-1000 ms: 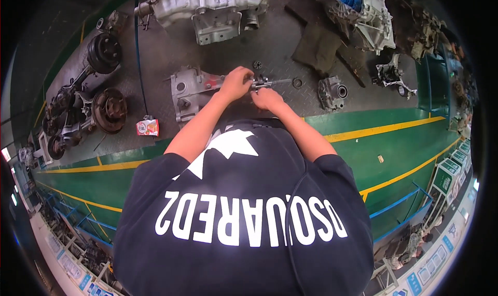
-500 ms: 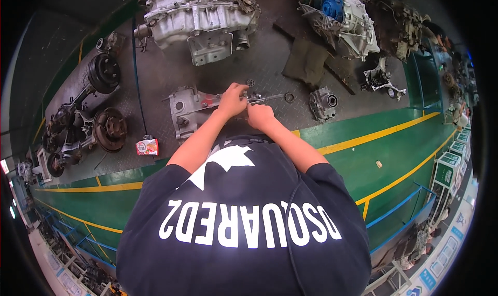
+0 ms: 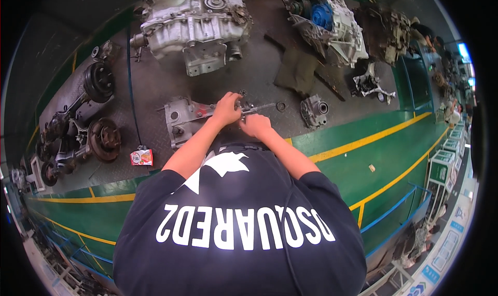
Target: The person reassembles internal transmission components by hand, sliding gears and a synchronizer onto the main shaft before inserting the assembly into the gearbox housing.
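- Shows, at far middle, a large silver gearbox (image 3: pixel 194 29), untouched and well apart from the handwork; likely outside the present step.
- Places a grey casing with a red patch (image 3: pixel 179 121) near, left of centre; leaves unclear, behind the left hand (image 3: pixel 225 111), any join to a metal shaft (image 3: pixel 263 108) at near centre.
- Has the left hand at the shaft's left end, fingers bent and partly closed, apparently touching; cannot tell the firmness of any hold, with fingertips partly hidden.
- Has the right hand (image 3: pixel 256 125) on the shaft's near side, fingers folded almost fully; cannot tell from this angle the contents, if any, of that grip.
- Points the shaft's slim bare end to the right, out beyond both hands; suggests, as a judgement, work in mid-course, with handling of the shaft unfinished.
- Leaves a dark ring (image 3: pixel 280 107) just beyond the shaft's right tip, and a small round part (image 3: pixel 243 93) just to the far side of the left hand; shows both loose, apart from the shaft and not yet taken up.
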`<state>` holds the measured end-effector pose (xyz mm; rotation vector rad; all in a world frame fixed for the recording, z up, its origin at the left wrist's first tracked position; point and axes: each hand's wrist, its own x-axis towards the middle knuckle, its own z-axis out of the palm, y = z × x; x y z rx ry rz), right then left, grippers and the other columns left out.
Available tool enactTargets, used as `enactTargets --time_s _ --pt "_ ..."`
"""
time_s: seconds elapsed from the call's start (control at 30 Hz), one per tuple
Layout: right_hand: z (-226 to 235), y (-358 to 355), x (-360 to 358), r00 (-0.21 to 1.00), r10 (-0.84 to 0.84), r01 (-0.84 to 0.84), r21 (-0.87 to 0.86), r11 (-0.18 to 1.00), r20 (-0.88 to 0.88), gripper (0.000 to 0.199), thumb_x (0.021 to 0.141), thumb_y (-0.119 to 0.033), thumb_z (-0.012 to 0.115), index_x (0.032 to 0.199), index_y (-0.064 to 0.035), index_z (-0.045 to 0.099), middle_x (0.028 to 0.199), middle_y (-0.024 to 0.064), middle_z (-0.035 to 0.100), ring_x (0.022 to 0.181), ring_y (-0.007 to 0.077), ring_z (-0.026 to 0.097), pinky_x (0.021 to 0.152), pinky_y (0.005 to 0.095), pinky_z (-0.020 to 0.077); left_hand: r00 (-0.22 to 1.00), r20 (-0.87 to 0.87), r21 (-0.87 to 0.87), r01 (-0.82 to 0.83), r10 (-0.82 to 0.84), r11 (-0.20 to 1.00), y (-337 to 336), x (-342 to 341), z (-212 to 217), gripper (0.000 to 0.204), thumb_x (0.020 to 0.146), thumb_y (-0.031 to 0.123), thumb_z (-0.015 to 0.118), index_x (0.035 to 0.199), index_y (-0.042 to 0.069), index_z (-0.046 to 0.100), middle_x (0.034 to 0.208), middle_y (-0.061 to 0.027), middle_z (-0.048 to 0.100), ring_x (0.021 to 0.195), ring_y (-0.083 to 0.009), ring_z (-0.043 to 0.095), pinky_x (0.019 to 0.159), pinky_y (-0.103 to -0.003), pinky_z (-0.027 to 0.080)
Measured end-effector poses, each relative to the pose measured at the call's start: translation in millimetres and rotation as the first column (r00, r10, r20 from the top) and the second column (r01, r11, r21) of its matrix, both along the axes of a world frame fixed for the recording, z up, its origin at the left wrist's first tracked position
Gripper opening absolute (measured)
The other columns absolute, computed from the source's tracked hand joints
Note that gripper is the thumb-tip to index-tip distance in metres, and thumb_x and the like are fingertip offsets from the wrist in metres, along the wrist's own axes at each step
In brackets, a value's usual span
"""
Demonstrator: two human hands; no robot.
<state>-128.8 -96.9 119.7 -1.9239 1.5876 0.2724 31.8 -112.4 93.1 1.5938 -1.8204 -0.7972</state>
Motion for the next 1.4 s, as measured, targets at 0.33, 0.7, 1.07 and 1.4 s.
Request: enactTargets --time_s 0.33,0.7,1.07,1.4 --pt "-19.4 -4.4 -8.0 0.962 0.244 -0.247 0.013 0.969 0.127 0.058 0.097 -0.055 0.053 0.125 -0.0059 0.066 0.109 0.0299 0.07 0.107 0.0483 0.066 0.091 0.0575 0.0522 0.976 0.205 0.046 0.07 -0.078 0.996 -0.4 -1.6 -46.3 0.02 0.077 0.013 0.069 0.094 0.004 0.073 0.11 -0.0192 0.065 0.103 -0.0372 0.065 0.09 -0.047 0.054" --pt "-10.9 -1.8 -16.4 0.939 0.344 -0.343 -0.046 0.938 0.01 0.047 0.088 -0.04 0.066 0.112 0.0012 0.067 0.096 0.0262 0.073 0.098 0.0455 0.069 0.089 0.0533 0.0533 0.99 -0.07 0.189 -0.104 0.119 0.976 26.8 -10.3 -1.9 0.031 0.078 0.005 0.068 0.109 0.004 0.065 0.117 -0.019 0.059 0.111 -0.0401 0.062 0.094 -0.047 0.051" --pt "-5.8 4.4 -4.0 0.923 0.358 -0.349 -0.079 0.934 0.142 0.033 0.087 -0.016 0.06 0.116 -0.0016 0.057 0.103 0.0278 0.07 0.098 0.0458 0.068 0.085 0.0583 0.0532 0.971 -0.077 0.068 -0.222 0.227 0.973 32.7 3.3 22.8 0.029 0.077 0.0 0.062 0.103 0.004 0.075 0.104 -0.0177 0.071 0.101 -0.0381 0.067 0.089 -0.044 0.055" --pt "-14.5 13.9 -15.5 0.922 0.381 -0.371 -0.128 0.92 0.071 0.026 0.086 -0.021 0.065 0.103 -0.0004 0.063 0.091 0.0229 0.073 0.087 0.0434 0.071 0.078 0.0514 0.0577 0.995 -0.078 -0.081 0.049 -0.055 0.996 18.6 10.4 -20.6 0.033 0.08 0.005 0.069 0.113 0.007 0.076 0.106 -0.0145 0.065 0.096 -0.0305 0.068 0.088 -0.037 0.056"
